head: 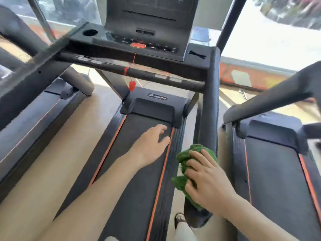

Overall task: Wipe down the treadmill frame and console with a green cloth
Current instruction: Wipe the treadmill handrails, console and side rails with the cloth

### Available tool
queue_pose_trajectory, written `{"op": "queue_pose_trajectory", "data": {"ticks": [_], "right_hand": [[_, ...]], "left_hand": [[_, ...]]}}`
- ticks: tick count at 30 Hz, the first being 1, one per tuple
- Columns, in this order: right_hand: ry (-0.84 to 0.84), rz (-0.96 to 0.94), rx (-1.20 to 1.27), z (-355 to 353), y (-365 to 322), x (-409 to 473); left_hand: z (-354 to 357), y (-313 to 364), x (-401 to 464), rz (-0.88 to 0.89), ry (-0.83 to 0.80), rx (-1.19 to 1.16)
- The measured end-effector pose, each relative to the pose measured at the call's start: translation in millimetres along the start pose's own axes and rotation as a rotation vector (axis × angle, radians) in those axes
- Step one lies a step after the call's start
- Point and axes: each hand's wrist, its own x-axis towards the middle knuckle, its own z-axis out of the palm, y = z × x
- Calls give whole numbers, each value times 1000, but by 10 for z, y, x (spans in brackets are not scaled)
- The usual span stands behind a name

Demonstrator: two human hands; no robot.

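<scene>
Green, soft and bunchy, the cloth point(186, 160) looks light, best gripped wadded as the right hand point(206, 180) clutches it against the right handrail point(209, 108); the left hand point(152, 143) hangs relaxed.

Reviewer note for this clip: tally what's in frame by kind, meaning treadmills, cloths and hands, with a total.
Treadmills: 3 (middle treadmill, left treadmill, right treadmill)
Green cloths: 1 (green cloth, gripped on the middle treadmill's right handrail)
Hands: 2 (left hand, right hand)
Total: 6
</scene>
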Motion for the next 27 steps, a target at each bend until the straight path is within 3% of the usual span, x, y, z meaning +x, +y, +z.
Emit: {"op": "queue_pose_trajectory", "data": {"ticks": [5,15,21,24,27], "right_hand": [[-115,-48,-84,-67,242,321],[-31,12,-42,-117,1427,1577],[-238,37,-201,-168,1937,2279],[-283,96,-305,-137,1885,2421],[-462,142,-399,-168,1613,2265]], "left_hand": [[-206,265,198,100,-53,267],[-633,430,1473,188,-49,785],[-688,542,2574,233,-54,979],[-718,512,3024,247,-131,1005],[-697,419,3239,264,-222,1012]]}}
